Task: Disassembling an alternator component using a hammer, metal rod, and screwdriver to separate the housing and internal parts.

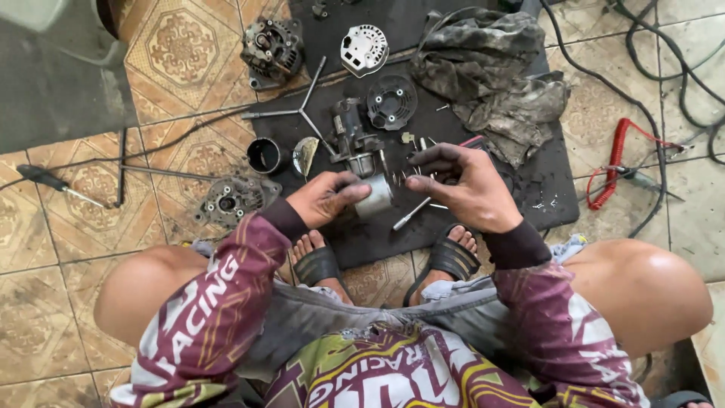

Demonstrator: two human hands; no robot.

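Observation:
My left hand (326, 198) grips a silvery metal cylinder (376, 196), a motor part, just above a black mat (544, 189). My right hand (462, 185) is pinched on a small part at the cylinder's right end; what it holds is too small to tell. A thin metal rod (410, 214) lies under my right hand. Just beyond my hands stands a dirty starter motor body (353, 140).
On the mat lie a black finned cover (391, 100), a white end cover (364, 49), a three-armed wrench (298, 112), a black cup (264, 156) and a dirty rag (491, 72). Alternator housings (272, 49) (234, 200) sit on the tiled floor. Cables (627, 151) run at right.

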